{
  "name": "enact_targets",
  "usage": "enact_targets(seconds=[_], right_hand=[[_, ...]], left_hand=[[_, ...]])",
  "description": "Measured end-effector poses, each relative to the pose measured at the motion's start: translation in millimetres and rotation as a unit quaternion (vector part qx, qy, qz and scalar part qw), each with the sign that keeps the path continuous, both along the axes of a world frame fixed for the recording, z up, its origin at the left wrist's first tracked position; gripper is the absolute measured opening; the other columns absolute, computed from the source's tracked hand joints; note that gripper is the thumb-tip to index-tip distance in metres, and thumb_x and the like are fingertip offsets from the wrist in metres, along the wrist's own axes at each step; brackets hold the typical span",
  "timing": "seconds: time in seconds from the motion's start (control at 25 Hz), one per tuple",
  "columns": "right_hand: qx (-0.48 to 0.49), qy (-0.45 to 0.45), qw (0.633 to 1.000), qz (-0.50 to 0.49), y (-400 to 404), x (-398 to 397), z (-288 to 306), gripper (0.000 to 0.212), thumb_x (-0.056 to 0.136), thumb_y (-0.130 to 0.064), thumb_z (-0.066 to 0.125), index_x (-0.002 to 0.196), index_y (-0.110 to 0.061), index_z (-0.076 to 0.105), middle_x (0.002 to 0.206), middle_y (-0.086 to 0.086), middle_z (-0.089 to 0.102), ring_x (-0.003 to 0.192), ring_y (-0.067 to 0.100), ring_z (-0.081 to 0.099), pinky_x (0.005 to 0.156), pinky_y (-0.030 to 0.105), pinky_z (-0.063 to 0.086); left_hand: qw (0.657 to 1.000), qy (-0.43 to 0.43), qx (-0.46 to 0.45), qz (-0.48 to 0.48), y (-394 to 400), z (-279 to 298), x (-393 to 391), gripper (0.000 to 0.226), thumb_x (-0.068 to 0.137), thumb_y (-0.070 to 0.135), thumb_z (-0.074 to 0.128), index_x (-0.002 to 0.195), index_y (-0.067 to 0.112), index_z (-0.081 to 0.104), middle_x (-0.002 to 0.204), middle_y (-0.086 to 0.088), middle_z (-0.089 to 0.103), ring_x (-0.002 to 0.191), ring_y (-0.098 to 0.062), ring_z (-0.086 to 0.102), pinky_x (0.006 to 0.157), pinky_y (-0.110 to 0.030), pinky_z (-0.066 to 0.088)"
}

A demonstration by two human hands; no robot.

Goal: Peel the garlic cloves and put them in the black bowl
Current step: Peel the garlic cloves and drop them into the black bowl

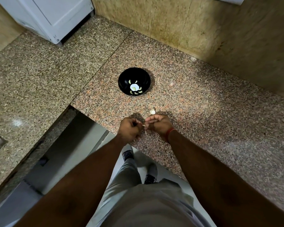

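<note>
Both hands met over the near edge of the granite counter [203, 112]. The left hand [129, 128] and the right hand [159, 124] had their fingers curled, pinching a small garlic clove [144, 126] between their fingertips. Another unpeeled clove [152, 111] lay just beyond the right fingers. Farther beyond the fingers stood the black bowl [121, 79], holding peeled cloves [134, 90].

No text, label, brand, number or sign can be read anywhere in view.

Bare counter [195, 112] between loose clove [152, 111], bowl [121, 79].
</note>
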State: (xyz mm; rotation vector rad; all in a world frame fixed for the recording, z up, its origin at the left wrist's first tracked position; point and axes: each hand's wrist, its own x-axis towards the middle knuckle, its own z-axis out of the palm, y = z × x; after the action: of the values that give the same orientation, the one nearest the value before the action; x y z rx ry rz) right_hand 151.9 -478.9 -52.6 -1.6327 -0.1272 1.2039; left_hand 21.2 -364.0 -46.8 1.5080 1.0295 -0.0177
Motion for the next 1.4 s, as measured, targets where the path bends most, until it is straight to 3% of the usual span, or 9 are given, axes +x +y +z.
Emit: enact_targets(seconds=[0.32,0.52,0.76,0.92,1.08,1.28,1.4], right_hand=[[-0.007,-0.057,0.998,-0.004,2.1,-1.1,1.6,0.013,0.087,0.009,0.07,0.099,0.006,0.07,0.092,0.02,0.075,0.072,0.021,0.071,0.057,0.027,0.058],[0.001,-0.06,0.998,0.008,4.8,0.6,-2.1,0.015,0.084,0.007,0.074,0.095,-0.002,0.077,0.091,0.017,0.078,0.08,0.026,0.074,0.078,0.041,0.064],[0.024,-0.026,0.999,-0.003,3.2,0.6,-2.3,0.013,0.087,0.007,0.072,0.1,0.006,0.073,0.094,0.021,0.076,0.082,0.028,0.074,0.079,0.04,0.064],[0.043,0.03,0.996,-0.068,-0.6,2.1,-5.2,0.017,0.089,0.005,0.071,0.106,0.005,0.072,0.097,0.016,0.077,0.082,0.025,0.074,0.074,0.036,0.063],[0.04,0.071,0.991,-0.11,-5.2,4.1,-6.9,0.014,0.089,0.004,0.071,0.102,0.001,0.074,0.096,0.016,0.078,0.085,0.027,0.073,0.076,0.038,0.063],[0.028,0.082,0.991,-0.106,-5.3,-2.3,-3.9,0.021,0.09,0.004,0.07,0.111,0.008,0.069,0.098,0.02,0.075,0.082,0.025,0.075,0.067,0.031,0.062],[0.031,0.08,0.991,-0.103,-5.4,-5.2,-4.4,0.015,0.091,0.007,0.068,0.105,0.006,0.069,0.091,0.02,0.074,0.079,0.026,0.073,0.069,0.034,0.063]], left_hand=[[0.994,-0.024,-0.094,0.053,-2.3,-12.2,2.8,0.015,0.097,0.001,0.062,0.092,-0.011,0.068,0.058,-0.01,0.057,0.046,-0.021,0.049,0.041,-0.029,0.046],[0.986,-0.049,-0.127,0.099,-2.9,-9.8,7.2,0.015,0.094,-0.002,0.061,0.086,-0.014,0.067,0.063,-0.016,0.054,0.047,-0.023,0.046,0.039,-0.027,0.043],[0.986,-0.047,-0.122,0.1,-1.5,-5.3,7.4,0.016,0.093,-0.003,0.062,0.078,-0.002,0.069,0.063,-0.016,0.057,0.044,-0.019,0.049,0.038,-0.025,0.042],[0.992,0.008,-0.061,0.114,0.7,-8.4,7.9,0.017,0.095,-0.004,0.059,0.08,-0.001,0.068,0.057,-0.01,0.06,0.039,-0.017,0.051,0.037,-0.027,0.042],[0.995,0.056,0.055,0.062,1.1,-9.0,8.9,0.016,0.098,0.001,0.061,0.085,0.001,0.071,0.062,-0.006,0.064,0.035,-0.008,0.055,0.038,-0.021,0.045],[0.984,0.04,0.175,0.003,0.1,-11.9,13.7,0.019,0.093,0.006,0.069,0.079,0.016,0.075,0.073,0.001,0.072,0.057,-0.013,0.067,0.059,-0.025,0.058],[0.981,-0.019,0.191,0.013,-3.3,-11.4,11.8,0.019,0.083,0.003,0.079,0.076,0.021,0.076,0.074,0.01,0.073,0.061,0.002,0.065,0.065,-0.013,0.053]])
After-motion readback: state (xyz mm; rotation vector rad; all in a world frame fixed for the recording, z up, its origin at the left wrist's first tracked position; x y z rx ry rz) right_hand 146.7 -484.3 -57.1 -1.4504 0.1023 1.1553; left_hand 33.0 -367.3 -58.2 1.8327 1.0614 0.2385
